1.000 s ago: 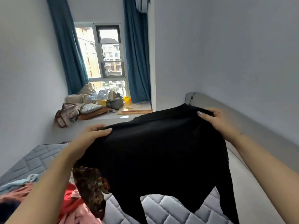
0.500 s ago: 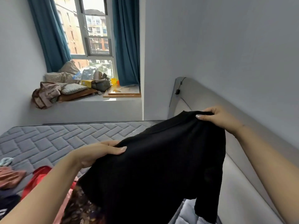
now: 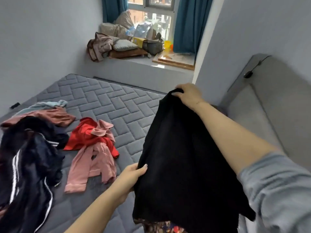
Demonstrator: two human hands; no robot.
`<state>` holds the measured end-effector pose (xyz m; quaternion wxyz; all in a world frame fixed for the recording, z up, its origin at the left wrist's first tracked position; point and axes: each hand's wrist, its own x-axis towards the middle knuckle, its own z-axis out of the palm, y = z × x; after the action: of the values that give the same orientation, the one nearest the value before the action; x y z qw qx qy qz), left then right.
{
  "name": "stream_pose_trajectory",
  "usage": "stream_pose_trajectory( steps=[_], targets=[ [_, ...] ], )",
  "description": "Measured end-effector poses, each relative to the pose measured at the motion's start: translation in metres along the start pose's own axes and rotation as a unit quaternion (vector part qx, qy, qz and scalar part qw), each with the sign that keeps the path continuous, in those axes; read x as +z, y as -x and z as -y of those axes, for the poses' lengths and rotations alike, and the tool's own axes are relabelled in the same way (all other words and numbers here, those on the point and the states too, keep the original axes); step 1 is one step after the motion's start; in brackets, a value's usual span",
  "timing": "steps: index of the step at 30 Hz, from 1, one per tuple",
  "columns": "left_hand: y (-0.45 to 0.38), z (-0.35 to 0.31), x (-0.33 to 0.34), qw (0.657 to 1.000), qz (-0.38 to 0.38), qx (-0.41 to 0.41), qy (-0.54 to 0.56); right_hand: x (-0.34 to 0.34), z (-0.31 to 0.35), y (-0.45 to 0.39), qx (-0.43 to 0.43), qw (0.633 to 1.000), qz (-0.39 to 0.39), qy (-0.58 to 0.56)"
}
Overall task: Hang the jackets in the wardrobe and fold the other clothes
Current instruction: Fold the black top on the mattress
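A black knit top point(image 3: 178, 158) hangs above the grey quilted mattress point(image 3: 107, 101). My right hand point(image 3: 189, 95) grips its upper far edge. My left hand point(image 3: 133, 174) pinches its lower left edge. A patterned dark garment point(image 3: 161, 227) shows under the top's hem at the bottom. On the mattress to the left lie a red garment point(image 3: 87, 133), a pink garment point(image 3: 90, 163), a dusty-rose one point(image 3: 50, 115), a pale blue one point(image 3: 50, 104) and a navy jacket with white stripes point(image 3: 28, 162).
A grey padded headboard point(image 3: 262, 105) runs along the right wall. The window ledge point(image 3: 143, 61) at the back holds cushions, bags and a wooden board. Teal curtains point(image 3: 188, 22) frame the window. Walls close in on the left and right.
The view has dropped and turned left, showing the clothes pile. The black top has swung from spread wide to hanging steeply, with my left hand lowered and my right hand kept high.
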<state>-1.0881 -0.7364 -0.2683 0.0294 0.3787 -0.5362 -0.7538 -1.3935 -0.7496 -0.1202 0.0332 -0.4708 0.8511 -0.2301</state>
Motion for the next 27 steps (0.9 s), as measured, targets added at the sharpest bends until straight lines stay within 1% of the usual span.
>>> stream_pose_trajectory(
  steps=[3,4,6,8,11,12,14,17,19,20,23,25,27],
  targets=[
    [-0.021,0.066,-0.051,0.986,-0.163,-0.032,-0.015,0.119,0.038,-0.025,-0.051,0.992,0.110,0.046],
    [-0.029,0.092,-0.069,0.978,-0.203,-0.048,-0.015,0.163,0.046,-0.023,-0.064,0.986,0.142,0.055],
    [-0.046,0.148,-0.103,0.962,-0.256,-0.090,-0.011,0.251,0.052,0.000,-0.071,0.975,0.206,0.050],
    [-0.062,0.202,-0.131,0.950,-0.282,-0.133,-0.007,0.334,0.045,0.045,-0.048,0.961,0.272,0.021],
    [-0.074,0.277,-0.154,0.933,-0.296,-0.203,-0.008,0.432,0.024,0.131,0.011,0.919,0.394,-0.030],
    [-0.076,0.298,-0.157,0.930,-0.295,-0.220,-0.006,0.456,0.017,0.157,0.028,0.905,0.422,-0.049],
    [-0.076,0.331,-0.157,0.925,-0.290,-0.247,0.005,0.490,0.004,0.198,0.058,0.890,0.444,-0.084],
    [-0.076,0.365,-0.151,0.919,-0.282,-0.271,0.040,0.515,-0.015,0.242,0.120,0.882,0.431,-0.147],
    [-0.078,0.381,-0.143,0.914,-0.279,-0.284,0.082,0.518,-0.029,0.269,0.209,0.868,0.388,-0.228],
    [-0.079,0.387,-0.138,0.909,-0.279,-0.291,0.105,0.515,-0.036,0.284,0.265,0.853,0.355,-0.276],
    [-0.083,0.406,-0.121,0.899,-0.278,-0.307,0.141,0.502,-0.060,0.329,0.416,0.786,0.246,-0.386],
    [-0.084,0.420,-0.110,0.900,-0.275,-0.308,0.143,0.493,-0.081,0.360,0.497,0.742,0.168,-0.417],
    [-0.083,0.433,-0.101,0.899,-0.282,-0.304,0.139,0.488,-0.105,0.390,0.565,0.687,0.075,-0.451]
  ],
)
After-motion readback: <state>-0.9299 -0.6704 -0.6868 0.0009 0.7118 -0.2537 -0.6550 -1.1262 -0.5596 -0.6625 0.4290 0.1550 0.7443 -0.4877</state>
